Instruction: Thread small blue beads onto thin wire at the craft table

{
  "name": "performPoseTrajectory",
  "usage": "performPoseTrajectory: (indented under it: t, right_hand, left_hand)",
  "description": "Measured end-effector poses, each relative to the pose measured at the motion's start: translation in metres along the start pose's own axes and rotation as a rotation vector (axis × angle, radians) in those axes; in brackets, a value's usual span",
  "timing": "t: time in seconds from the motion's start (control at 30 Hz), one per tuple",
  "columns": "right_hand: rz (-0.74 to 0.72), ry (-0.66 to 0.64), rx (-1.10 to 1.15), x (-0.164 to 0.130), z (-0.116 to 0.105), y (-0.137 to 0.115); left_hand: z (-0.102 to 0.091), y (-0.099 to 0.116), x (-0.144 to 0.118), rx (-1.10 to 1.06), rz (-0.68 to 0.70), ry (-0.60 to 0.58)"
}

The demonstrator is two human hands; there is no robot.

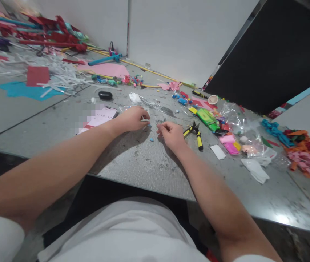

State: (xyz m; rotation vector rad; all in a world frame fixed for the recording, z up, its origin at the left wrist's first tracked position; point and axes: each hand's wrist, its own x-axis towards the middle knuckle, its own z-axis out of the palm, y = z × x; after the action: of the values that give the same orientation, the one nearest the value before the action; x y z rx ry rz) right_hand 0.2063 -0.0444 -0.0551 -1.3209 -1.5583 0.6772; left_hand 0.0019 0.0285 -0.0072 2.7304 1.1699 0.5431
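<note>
I see both hands curled with fingertips pinched: the left hand (133,118) on a tiny blue bead (149,125), the right hand (170,133) just beside it (contents too small to tell). Another small blue bead (152,139) lies loose between them on the grey counter (144,160); yellow-handled pliers (195,134) rest untouched beyond the right hand.

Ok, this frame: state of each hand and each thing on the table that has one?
left hand: curled, fingertips pinched on something small, resting on table
right hand: curled, fingertips pinched, resting on table
pliers: lying flat, handles slightly apart, untouched
phone: face up, screen lit
black case: closed
</note>
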Motion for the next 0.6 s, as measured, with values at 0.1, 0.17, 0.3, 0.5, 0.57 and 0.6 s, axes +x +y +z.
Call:
performPoseTrajectory:
  t: [0.1, 0.17, 0.3, 0.5, 0.57, 0.6]
  right_hand:
    - [-0.024, -0.017, 0.01, -0.003, 0.0, -0.006]
    - [-0.02, -0.008, 0.038, -0.005, 0.001, -0.009]
    - [0.004, 0.034, 0.056, -0.007, 0.001, -0.014]
    - [-0.071, 0.045, 0.065, -0.009, 0.002, -0.012]
    - [-0.097, 0.03, 0.101, -0.008, 0.004, -0.01]
    - [-0.112, 0.032, 0.118, -0.008, 0.005, -0.009]
  left_hand:
    - [-0.003, 0.003, 0.001, -0.127, -0.013, 0.051]
    - [-0.004, 0.005, 0.001, -0.207, -0.031, 0.062]
    - [-0.007, 0.01, -0.001, -0.32, -0.054, 0.038]
    - [-0.009, 0.015, -0.004, -0.369, -0.003, -0.033]
    - [-0.009, 0.015, -0.004, -0.388, 0.007, -0.042]
    - [-0.009, 0.014, -0.004, -0.398, 0.006, -0.048]
